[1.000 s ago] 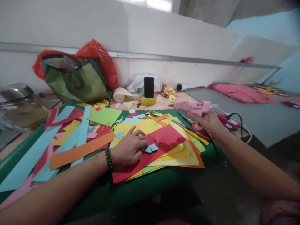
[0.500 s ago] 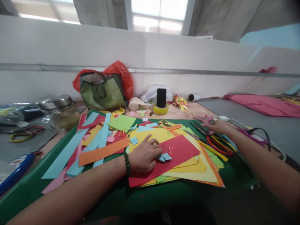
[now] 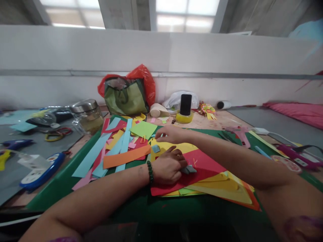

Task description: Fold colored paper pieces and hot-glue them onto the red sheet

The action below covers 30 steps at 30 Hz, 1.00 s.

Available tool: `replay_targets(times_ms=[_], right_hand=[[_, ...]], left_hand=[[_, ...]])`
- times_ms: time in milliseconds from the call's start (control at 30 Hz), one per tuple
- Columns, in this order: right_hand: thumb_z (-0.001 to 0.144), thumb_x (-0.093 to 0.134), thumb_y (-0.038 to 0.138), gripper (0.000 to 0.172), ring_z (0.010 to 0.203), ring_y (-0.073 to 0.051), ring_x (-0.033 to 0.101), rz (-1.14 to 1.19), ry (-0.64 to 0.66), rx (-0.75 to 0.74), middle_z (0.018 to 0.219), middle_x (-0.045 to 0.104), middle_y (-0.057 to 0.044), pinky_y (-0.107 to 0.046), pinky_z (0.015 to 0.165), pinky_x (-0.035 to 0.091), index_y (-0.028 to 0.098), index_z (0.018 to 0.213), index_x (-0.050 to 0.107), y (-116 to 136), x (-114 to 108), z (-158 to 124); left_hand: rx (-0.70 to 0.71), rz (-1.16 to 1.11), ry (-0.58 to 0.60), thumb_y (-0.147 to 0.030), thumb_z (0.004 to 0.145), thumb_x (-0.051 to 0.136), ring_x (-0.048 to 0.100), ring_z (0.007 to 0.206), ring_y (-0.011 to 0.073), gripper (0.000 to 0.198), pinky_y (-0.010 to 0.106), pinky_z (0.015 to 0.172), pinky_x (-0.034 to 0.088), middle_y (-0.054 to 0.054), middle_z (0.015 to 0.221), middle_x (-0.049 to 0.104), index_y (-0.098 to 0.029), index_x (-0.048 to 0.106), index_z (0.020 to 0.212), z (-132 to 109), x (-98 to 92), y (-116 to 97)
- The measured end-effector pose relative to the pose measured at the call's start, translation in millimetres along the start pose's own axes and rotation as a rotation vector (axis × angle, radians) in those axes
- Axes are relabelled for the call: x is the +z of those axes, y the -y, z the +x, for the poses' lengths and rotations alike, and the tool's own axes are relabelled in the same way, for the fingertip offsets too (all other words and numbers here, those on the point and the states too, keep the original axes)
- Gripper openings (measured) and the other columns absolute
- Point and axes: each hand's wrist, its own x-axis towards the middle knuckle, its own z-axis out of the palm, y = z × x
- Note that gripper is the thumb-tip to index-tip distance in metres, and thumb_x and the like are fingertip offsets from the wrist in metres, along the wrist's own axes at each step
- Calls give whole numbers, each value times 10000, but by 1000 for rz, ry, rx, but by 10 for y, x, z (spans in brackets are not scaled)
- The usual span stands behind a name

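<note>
My left hand rests on a red paper sheet, fingers curled round a small folded light-blue paper piece. My right hand reaches leftward across the table above the yellow sheet, fingers stretched out over small paper scraps near a green square; nothing shows in it. The pink glue gun lies on the green mat at the right, away from both hands.
Coloured paper strips cover the mat. A red and green bag, a tape roll with a phone, a glass jar, scissors and blue tools lie around. Cables and a purple tool sit at right.
My right hand has put down the glue gun at the right and swung left across the table. The left hand stays on the blue piece. The view has shifted left.
</note>
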Motion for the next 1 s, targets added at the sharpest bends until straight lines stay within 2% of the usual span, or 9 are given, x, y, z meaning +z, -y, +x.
replay_targets(times_ms=[133, 233, 367, 467, 533, 633, 733, 867, 1000], right_hand=[[689, 781, 199, 317, 711, -143, 611, -23, 222, 57, 882, 736, -60, -211, 602, 417, 104, 988, 735, 24, 160, 343], [680, 726, 114, 200, 627, -110, 554, -25, 267, 76, 740, 693, -6, -198, 548, 376, 111, 879, 746, 3, 189, 322], [692, 690, 126, 98, 592, -93, 494, 36, 91, 70, 616, 595, 32, -199, 532, 347, 133, 786, 717, -92, -31, 9], [713, 662, 165, 74, 519, -81, 474, 201, -101, 78, 532, 529, 52, -202, 500, 341, 135, 780, 677, -151, -236, -432], [755, 631, 237, 109, 474, -87, 506, 378, -152, 119, 500, 539, 55, -197, 469, 362, 147, 816, 644, -173, -279, -769], [765, 641, 308, 155, 551, -116, 606, 490, -221, 132, 600, 641, 8, -212, 514, 450, 160, 803, 616, -215, -158, -1201], [767, 648, 301, 143, 617, -127, 625, 382, -299, 109, 676, 688, -28, -230, 580, 484, 158, 757, 643, -307, 73, -1448], [788, 617, 270, 135, 662, -136, 643, 314, -295, 87, 740, 729, -41, -236, 626, 495, 162, 788, 697, -446, 307, -1536], [802, 614, 241, 120, 674, -131, 654, 321, -321, 48, 763, 743, -35, -221, 642, 494, 168, 804, 710, -484, 394, -1525]], left_hand=[[4, -12, 13, -219, 806, 477, 543, 1005, 260, 300, 432, 965, 382, 100, 1026, 678, -168, 654, 1042, 0, -17, 1], [-9, -32, 18, -200, 786, 478, 543, 1026, 274, 293, 436, 949, 386, 107, 1033, 683, -170, 665, 1009, 3, -20, 1], [-12, -83, -4, -174, 767, 482, 536, 1044, 272, 276, 449, 990, 360, 105, 1017, 681, -163, 657, 981, 2, -1, 15], [-9, -107, -19, -166, 774, 483, 537, 1042, 267, 285, 478, 1040, 317, 96, 1011, 677, -174, 645, 1008, 1, 12, 29], [-12, -124, -14, -160, 775, 483, 536, 1053, 266, 329, 502, 1065, 289, 96, 1029, 673, -183, 632, 1067, 1, 11, 36], [-25, -142, 3, -156, 776, 476, 527, 1070, 266, 302, 526, 1095, 250, 97, 1041, 669, -189, 629, 1035, 3, -3, 41], [-36, -182, 13, -153, 787, 457, 524, 1060, 261, 238, 528, 1095, 255, 87, 1027, 669, -195, 623, 952, 6, -20, 42], [-66, -224, 28, -134, 769, 448, 520, 1083, 258, 276, 534, 1108, 244, 82, 1045, 659, -201, 609, 984, 11, -32, 39], [-77, -226, 38, -122, 742, 450, 521, 1090, 256, 312, 541, 1125, 226, 83, 1034, 647, -198, 593, 1008, 12, -34, 37]])
